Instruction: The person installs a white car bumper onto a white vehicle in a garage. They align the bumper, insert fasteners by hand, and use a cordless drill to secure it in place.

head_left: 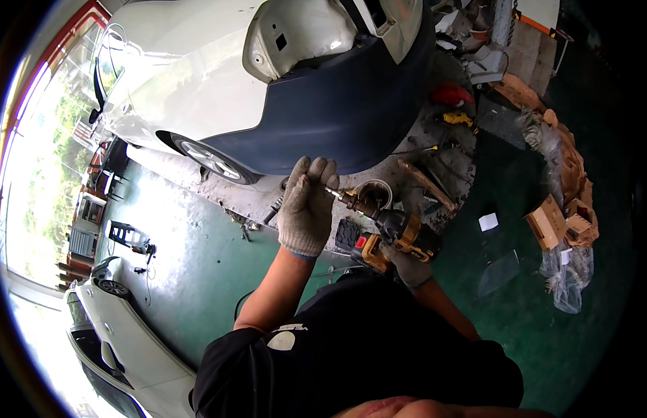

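My left hand (306, 212), in a grey-white knit glove, is raised in front of the car's dark blue lower rear bumper (337, 115). Its fingers are extended and slightly bent, and I see nothing in them. My right hand (408, 266), also gloved, is closed around the handle of a yellow and black cordless drill (407, 235). The drill points left, its silver bit tip close beside my left fingers; whether they touch I cannot tell. Above the bumper, the cream car body (198, 76) has an exposed lamp recess (299, 42).
Behind the drill stands a round tub (374, 191) on the pale floor platform. A yellow tool (457, 118) and a wooden strip (426, 184) lie nearby. Cardboard boxes (548, 221) and plastic wrap (568, 285) lie at right. Another white car (128, 334) stands lower left.
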